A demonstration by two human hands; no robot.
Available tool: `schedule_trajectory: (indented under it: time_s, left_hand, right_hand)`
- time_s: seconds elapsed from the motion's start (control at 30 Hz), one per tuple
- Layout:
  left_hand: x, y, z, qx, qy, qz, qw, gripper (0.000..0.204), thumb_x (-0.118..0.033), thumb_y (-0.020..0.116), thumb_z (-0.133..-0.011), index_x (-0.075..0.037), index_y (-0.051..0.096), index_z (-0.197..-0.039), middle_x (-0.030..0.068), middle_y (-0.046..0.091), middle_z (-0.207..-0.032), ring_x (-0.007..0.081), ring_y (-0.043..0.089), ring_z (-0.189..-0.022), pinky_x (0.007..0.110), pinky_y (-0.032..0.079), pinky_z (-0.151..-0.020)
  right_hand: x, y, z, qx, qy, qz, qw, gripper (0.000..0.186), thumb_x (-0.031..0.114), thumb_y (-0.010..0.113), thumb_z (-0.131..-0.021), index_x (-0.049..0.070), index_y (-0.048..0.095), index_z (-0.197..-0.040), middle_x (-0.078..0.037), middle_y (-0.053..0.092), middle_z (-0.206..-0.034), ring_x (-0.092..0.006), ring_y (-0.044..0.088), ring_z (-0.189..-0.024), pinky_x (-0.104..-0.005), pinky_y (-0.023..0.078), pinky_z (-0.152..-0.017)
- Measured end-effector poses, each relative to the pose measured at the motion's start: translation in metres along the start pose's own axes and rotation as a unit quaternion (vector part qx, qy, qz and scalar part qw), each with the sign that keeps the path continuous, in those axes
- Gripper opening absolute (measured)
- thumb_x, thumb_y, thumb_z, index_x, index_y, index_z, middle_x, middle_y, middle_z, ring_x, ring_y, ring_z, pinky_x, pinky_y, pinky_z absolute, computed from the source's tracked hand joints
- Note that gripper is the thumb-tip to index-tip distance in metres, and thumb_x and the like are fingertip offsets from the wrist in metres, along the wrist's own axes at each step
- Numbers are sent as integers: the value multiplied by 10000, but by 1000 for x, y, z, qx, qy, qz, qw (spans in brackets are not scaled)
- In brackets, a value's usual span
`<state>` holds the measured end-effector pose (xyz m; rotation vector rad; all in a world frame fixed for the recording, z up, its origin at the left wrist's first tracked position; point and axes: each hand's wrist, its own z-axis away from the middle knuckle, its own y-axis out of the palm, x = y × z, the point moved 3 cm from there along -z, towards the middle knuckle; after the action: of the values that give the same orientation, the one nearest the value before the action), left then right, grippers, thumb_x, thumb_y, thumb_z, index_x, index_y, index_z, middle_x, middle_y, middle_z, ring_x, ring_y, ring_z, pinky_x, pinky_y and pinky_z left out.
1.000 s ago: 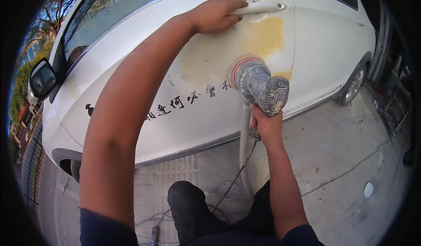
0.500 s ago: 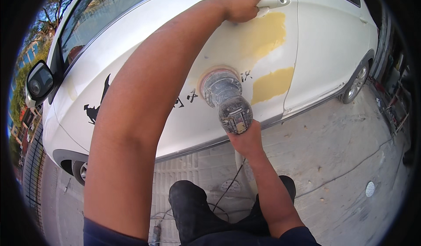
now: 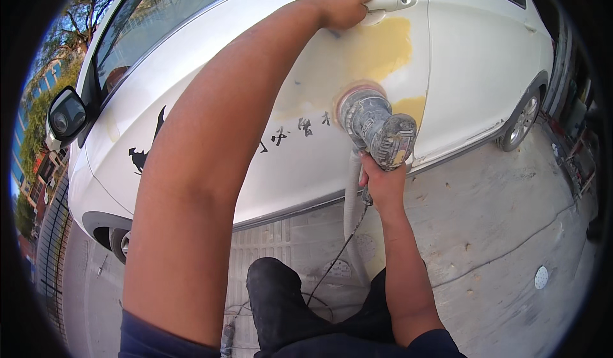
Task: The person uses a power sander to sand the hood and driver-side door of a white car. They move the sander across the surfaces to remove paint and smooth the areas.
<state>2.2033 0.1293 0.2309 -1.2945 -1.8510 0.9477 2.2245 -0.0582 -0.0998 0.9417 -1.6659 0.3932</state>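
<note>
A white car door [image 3: 306, 185] fills the middle. Near its top, my left hand [image 3: 345, 7] is closed around the front end of the white door handle [image 3: 386, 1]. Lower down, my right hand [image 3: 385, 182] grips a dusty grey orbital sander [image 3: 377, 125]. The sander's round pad lies against the door, between a large yellow filler patch [image 3: 383, 48] and a smaller yellow patch [image 3: 414, 107], which the sander partly covers. A pale hose [image 3: 350, 198] and a dark cord [image 3: 338, 259] trail down from the tool. My left forearm hides part of the door.
Black lettering [image 3: 305, 127] and a black figure decal [image 3: 137, 159] mark the door. The side mirror [image 3: 67, 114] juts out at far left. Hose and cord run to the dusty concrete floor [image 3: 485, 243] by my legs. Clutter stands behind the rear wheel [image 3: 525, 118].
The sander has slid right across the door in my right hand, uncovering more lettering and covering part of the lower yellow patch. My left hand stays at the handle.
</note>
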Motion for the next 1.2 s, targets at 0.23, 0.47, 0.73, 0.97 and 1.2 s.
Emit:
schedule_trajectory:
  time_s: [0.23, 0.47, 0.73, 0.97, 1.2]
  left_hand:
    - [-4, 0, 1, -19, -16, 10, 1000, 491, -167, 536, -1004, -86, 724, -1450, 202, 774, -1349, 390, 737, -1233, 489, 564, -1083]
    - [-9, 2, 5, -18, -27, -7, 999, 463, -174, 542, -991, -70, 759, -1386, 209, 785, -1321, 384, 753, -1209, 502, 580, -1065]
    - [-13, -2, 12, -23, -42, -2, 999, 456, -218, 531, -1005, -64, 767, -1363, 202, 793, -1298, 377, 764, -1180, 503, 593, -1038]
    - [-14, -6, 13, -16, -44, -9, 999, 449, -243, 530, -1013, -62, 774, -1342, 197, 797, -1282, 381, 765, -1162, 507, 598, -1024]
    - [-18, -6, 17, -7, -55, -1, 998, 431, -227, 553, -997, -57, 796, -1310, 208, 787, -1323, 386, 768, -1177, 507, 597, -1037]
  right_hand:
    - [-13, 28, 34, 32, -75, 177, 981, 279, 137, 868, -937, -49, 780, -1126, -142, 837, -1012, -211, 786, -891, -393, 605, -822]
    - [32, -15, -18, -37, 44, -27, 998, 93, 69, 778, -970, 19, 700, -969, -44, 638, -759, -148, 595, -554, -340, 506, -510]
    - [11, 5, 0, -28, 37, -52, 998, 90, 32, 764, -982, 22, 676, -971, -50, 649, -776, -142, 581, -539, -347, 505, -491]
    - [3, 43, 30, 72, -95, 223, 967, 338, 130, 911, -875, -49, 786, -1132, -153, 845, -1025, -227, 825, -928, -381, 624, -788]
    - [38, -5, -16, -9, -8, 68, 998, 95, 63, 776, -976, 7, 700, -990, -53, 668, -771, -148, 605, -566, -340, 515, -526]
